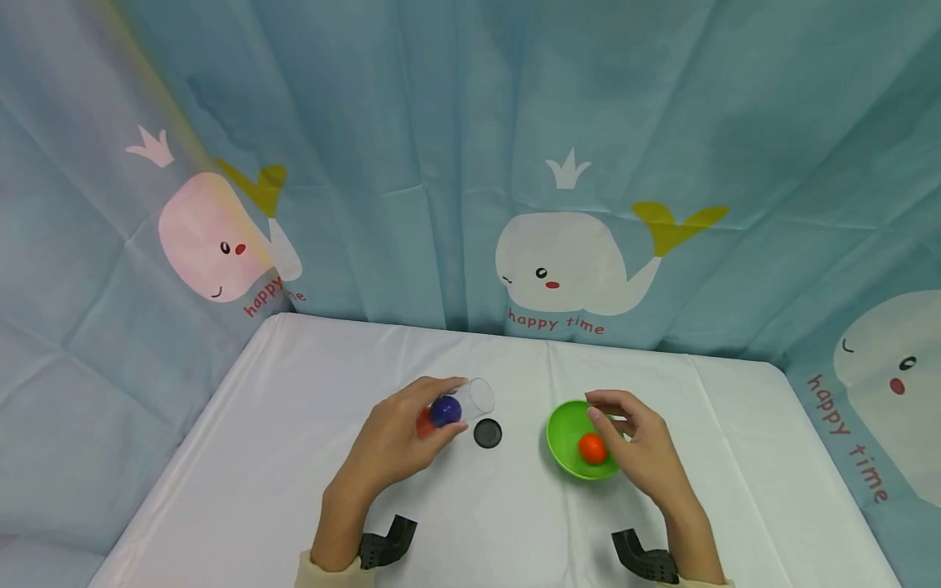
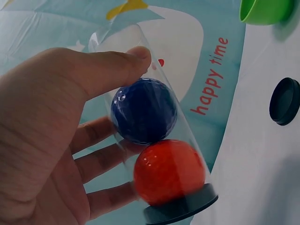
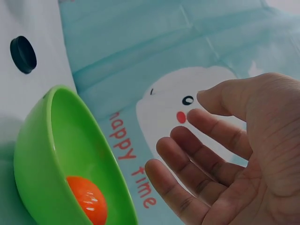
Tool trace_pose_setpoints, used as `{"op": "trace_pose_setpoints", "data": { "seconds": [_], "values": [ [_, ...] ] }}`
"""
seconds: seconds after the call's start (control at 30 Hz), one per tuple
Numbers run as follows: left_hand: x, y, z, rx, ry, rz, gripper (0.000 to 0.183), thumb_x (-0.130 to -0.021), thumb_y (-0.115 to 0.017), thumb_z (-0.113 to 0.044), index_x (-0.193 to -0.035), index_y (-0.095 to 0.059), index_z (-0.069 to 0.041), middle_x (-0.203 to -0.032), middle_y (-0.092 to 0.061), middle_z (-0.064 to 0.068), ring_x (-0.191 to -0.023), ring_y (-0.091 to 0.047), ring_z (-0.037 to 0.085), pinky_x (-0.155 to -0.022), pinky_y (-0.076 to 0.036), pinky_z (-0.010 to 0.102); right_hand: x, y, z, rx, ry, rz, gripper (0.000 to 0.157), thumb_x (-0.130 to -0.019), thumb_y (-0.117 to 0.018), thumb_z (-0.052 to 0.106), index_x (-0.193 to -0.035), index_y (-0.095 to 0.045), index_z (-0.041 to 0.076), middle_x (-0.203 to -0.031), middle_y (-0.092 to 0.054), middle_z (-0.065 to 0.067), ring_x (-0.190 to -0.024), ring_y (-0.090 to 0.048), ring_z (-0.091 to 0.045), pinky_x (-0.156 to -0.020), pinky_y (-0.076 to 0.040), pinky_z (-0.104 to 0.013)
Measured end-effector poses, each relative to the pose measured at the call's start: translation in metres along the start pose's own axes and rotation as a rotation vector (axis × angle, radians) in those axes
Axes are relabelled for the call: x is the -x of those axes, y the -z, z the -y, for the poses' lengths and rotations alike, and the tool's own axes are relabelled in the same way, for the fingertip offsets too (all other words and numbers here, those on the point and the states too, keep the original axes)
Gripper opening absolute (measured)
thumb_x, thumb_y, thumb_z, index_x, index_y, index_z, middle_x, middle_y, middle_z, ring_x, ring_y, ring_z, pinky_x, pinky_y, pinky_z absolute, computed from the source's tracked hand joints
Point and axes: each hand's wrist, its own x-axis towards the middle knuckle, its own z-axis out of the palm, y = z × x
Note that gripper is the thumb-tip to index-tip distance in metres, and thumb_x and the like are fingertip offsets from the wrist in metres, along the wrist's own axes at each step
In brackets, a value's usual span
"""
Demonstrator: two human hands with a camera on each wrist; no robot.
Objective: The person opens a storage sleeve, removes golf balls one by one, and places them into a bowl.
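Note:
My left hand [image 1: 403, 433] grips a clear plastic tube [image 2: 187, 126], tilted with its uncapped mouth toward the right in the head view. Inside it a blue ball [image 2: 144, 111] touches a red-orange ball [image 2: 169, 172], which lies against the dark cap on the tube's end. My right hand [image 1: 641, 445] hovers over the right rim of a green bowl [image 1: 564, 425], fingers loosely bent and holding nothing. An orange ball [image 1: 592, 448] lies in the bowl. In the right wrist view, a gap shows between the fingers [image 3: 183, 161] and the bowl.
A round black lid [image 1: 488, 433] lies on the white tablecloth [image 1: 515, 523] between the tube and the bowl. Behind the table hangs a blue curtain [image 1: 412, 245] printed with whales. Each wrist carries a black camera mount [image 1: 388, 542].

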Motion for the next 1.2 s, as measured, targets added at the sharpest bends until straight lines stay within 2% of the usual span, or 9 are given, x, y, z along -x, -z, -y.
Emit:
{"op": "trace_pose_setpoints", "data": {
  "seconds": [0.13,0.27,0.43,0.6,0.7,0.93,1.07,1.2],
  "values": [
    [0.0,-0.001,-0.001,0.001,-0.021,0.004,0.057,-0.092,-0.085,-0.032,-0.145,-0.064,-0.034,-0.125,-0.071,-0.01,-0.114,-0.069,0.007,-0.095,-0.062,0.032,0.0,-0.002,0.003,-0.012,0.001,0.014,0.023,-0.106,-0.068,0.024,-0.128,-0.071,0.018,-0.128,-0.075,-0.005,-0.111,-0.066,0.004,-0.094,-0.056,-0.015],
    [-0.001,-0.003,-0.002,-0.019,-0.046,0.003,0.057,-0.093,-0.083,-0.03,-0.146,-0.063,-0.034,-0.122,-0.07,-0.005,-0.104,-0.064,0.006,-0.087,-0.059,0.03,0.001,-0.004,0.006,-0.023,0.009,0.023,0.023,-0.105,-0.068,0.023,-0.127,-0.071,0.017,-0.127,-0.075,-0.005,-0.111,-0.066,0.003,-0.095,-0.057,-0.017],
    [-0.001,-0.006,-0.005,-0.082,-0.077,0.002,0.058,-0.093,-0.083,-0.028,-0.147,-0.062,-0.035,-0.124,-0.07,-0.003,-0.108,-0.064,0.014,-0.092,-0.054,0.039,0.0,-0.009,0.011,-0.058,0.027,0.044,0.025,-0.105,-0.068,0.022,-0.128,-0.071,0.012,-0.127,-0.074,-0.006,-0.111,-0.067,0.001,-0.094,-0.059,-0.02],
    [-0.001,-0.006,-0.011,-0.146,-0.113,-0.009,0.058,-0.093,-0.084,-0.027,-0.146,-0.064,-0.035,-0.126,-0.068,-0.004,-0.116,-0.065,0.02,-0.1,-0.053,0.048,0.0,-0.018,0.019,-0.111,0.032,0.069,0.021,-0.104,-0.069,0.022,-0.125,-0.072,0.019,-0.125,-0.075,-0.003,-0.11,-0.069,-0.002,-0.094,-0.06,-0.023],
    [-0.001,-0.006,-0.015,-0.187,-0.145,-0.019,0.056,-0.092,-0.085,-0.026,-0.144,-0.066,-0.034,-0.125,-0.068,-0.004,-0.115,-0.065,0.02,-0.101,-0.053,0.049,-0.001,-0.028,0.024,-0.173,0.043,0.084,0.02,-0.104,-0.07,0.02,-0.123,-0.072,0.02,-0.123,-0.074,-0.002,-0.11,-0.07,-0.004,-0.094,-0.06,-0.023],
    [-0.002,-0.009,-0.025,-0.236,-0.184,-0.034,0.057,-0.09,-0.086,-0.021,-0.142,-0.068,-0.035,-0.125,-0.067,-0.004,-0.119,-0.064,0.022,-0.106,-0.051,0.05,-0.002,-0.056,0.035,-0.432,0.059,0.136,0.026,-0.103,-0.067,0.007,-0.129,-0.067,0.004,-0.128,-0.069,-0.014,-0.11,-0.074,-0.015,-0.094,-0.063,-0.026],
    [-0.003,-0.012,-0.031,-0.247,-0.211,-0.049,0.059,-0.088,-0.088,-0.018,-0.14,-0.068,-0.036,-0.124,-0.068,-0.004,-0.118,-0.064,0.02,-0.106,-0.05,0.048,-0.001,-0.066,0.039,-0.484,0.022,0.148,0.03,-0.102,-0.068,0.008,-0.132,-0.066,0.006,-0.131,-0.067,-0.011,-0.116,-0.072,-0.019,-0.094,-0.061,-0.024],
    [-0.004,-0.013,-0.034,-0.273,-0.237,-0.075,0.059,-0.086,-0.089,-0.018,-0.139,-0.069,-0.038,-0.126,-0.068,-0.002,-0.119,-0.063,0.019,-0.108,-0.048,0.047,0.0,-0.071,0.04,-0.542,0.017,0.152,0.032,-0.103,-0.066,0.006,-0.134,-0.063,0.001,-0.131,-0.066,-0.006,-0.115,-0.072,-0.016,-0.096,-0.062,-0.027]
  ]
}}
